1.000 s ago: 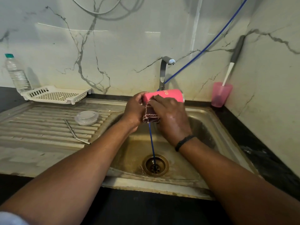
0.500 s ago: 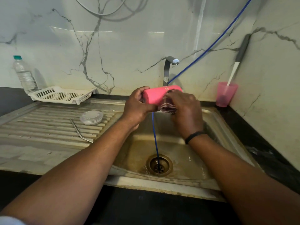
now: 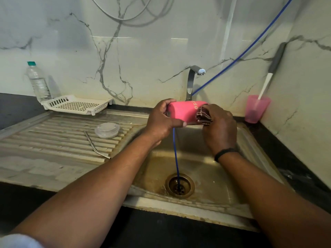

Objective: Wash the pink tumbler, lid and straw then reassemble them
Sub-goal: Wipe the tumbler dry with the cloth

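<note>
Pink tumbler (image 3: 182, 111) held on its side above the sink (image 3: 254, 145), just in front of the tap (image 3: 192, 79). Left hand (image 3: 159, 120) wrapped round the left end, fingers (image 3: 166, 102) curled over the top and thumb stretched along the underside, clamped on the tumbler. Right hand (image 3: 219, 126) at the right end, fingers curled round a dark folded cloth (image 3: 203, 115) and pressing it against the tumbler's rim. Whether the cloth reaches inside the tumbler: cannot tell. Thin blue hose (image 3: 176, 158) hanging down from behind the tumbler into the drain (image 3: 180, 185). Black band (image 3: 223, 153) on the right wrist. Clear lid (image 3: 107, 130) lying flat on the ribbed draining board (image 3: 44, 140) to the left of the sink, well apart from both hands. Metal straw (image 3: 95, 144) lying just beside the lid, bent near its lower end. White rack (image 3: 77, 104) at the back of the draining board, with a plastic bottle (image 3: 38, 83) behind it. Pink cup (image 3: 257, 110) on the bench in the right corner, holding a brush (image 3: 270, 76) that leans against the wall.
</note>
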